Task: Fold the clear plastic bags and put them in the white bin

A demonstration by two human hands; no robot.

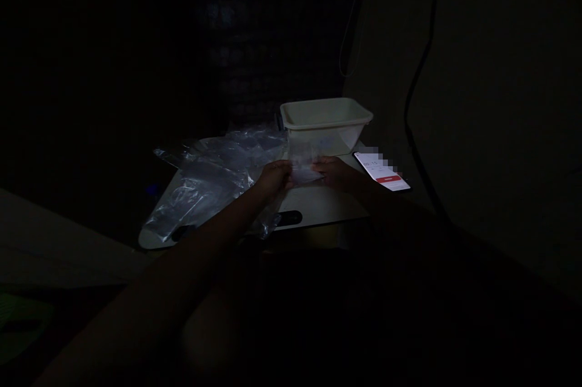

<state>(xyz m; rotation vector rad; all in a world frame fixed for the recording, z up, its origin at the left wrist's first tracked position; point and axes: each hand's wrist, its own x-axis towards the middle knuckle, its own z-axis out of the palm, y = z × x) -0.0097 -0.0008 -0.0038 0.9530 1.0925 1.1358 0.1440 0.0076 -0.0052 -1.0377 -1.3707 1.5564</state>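
Note:
Between my two hands is a clear plastic bag (304, 170), held above the small white table (318, 205). My left hand (275, 177) is closed on the bag's left side. On the right side, my right hand (333, 170) pinches it. A pile of clear plastic bags (209, 184) covers the table's left part, beside my left forearm. Just behind the held bag stands a whitish plastic tub (325, 126); darkness hides what is inside it.
A phone (384, 173) with a lit screen lies at the table's right edge. A dark cable (408, 108) hangs down the wall on the right. The room is very dark, and a green object (22, 323) shows faintly at lower left.

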